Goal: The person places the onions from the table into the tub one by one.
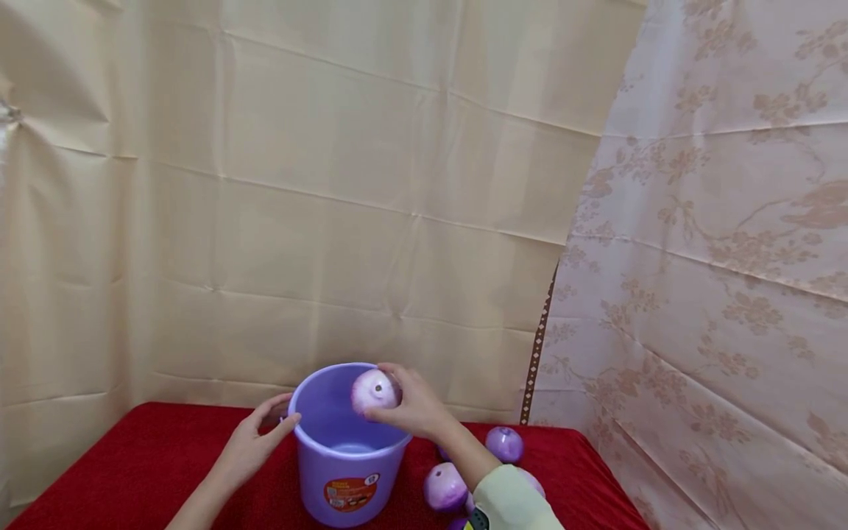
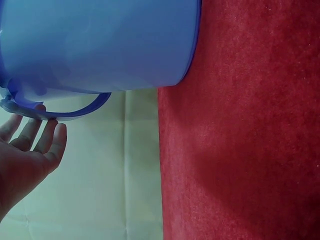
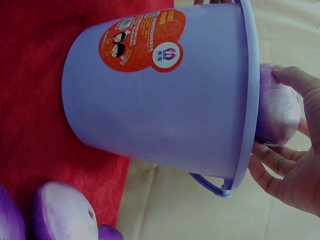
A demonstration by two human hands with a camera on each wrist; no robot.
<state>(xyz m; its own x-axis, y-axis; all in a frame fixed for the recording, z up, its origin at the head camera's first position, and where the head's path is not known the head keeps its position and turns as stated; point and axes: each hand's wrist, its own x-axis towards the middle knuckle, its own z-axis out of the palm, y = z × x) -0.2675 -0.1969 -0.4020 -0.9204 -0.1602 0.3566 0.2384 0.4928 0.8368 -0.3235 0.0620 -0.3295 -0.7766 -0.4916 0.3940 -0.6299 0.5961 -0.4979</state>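
Note:
A purple plastic bucket [image 1: 351, 482] with an orange label stands upright on the red cloth. My left hand [image 1: 255, 442] grips it at the left of the rim, thumb on the rim; in the left wrist view the fingers touch the lowered handle [image 2: 75, 115]. Over the bucket's mouth, my right hand [image 1: 414, 405] holds a round purple-and-white onion [image 1: 372, 394] between thumb and fingers. The right wrist view shows this onion [image 3: 277, 110] just above the rim, partly hidden behind it.
Several more purple onions lie right of the bucket, among them one in front [image 1: 445, 487] and one farther back [image 1: 505, 444]. The right forearm partly covers them. A beige curtain [image 1: 318, 221] hangs behind the red-covered table [image 1: 199, 434], and a floral curtain [image 1: 729, 294] on the right.

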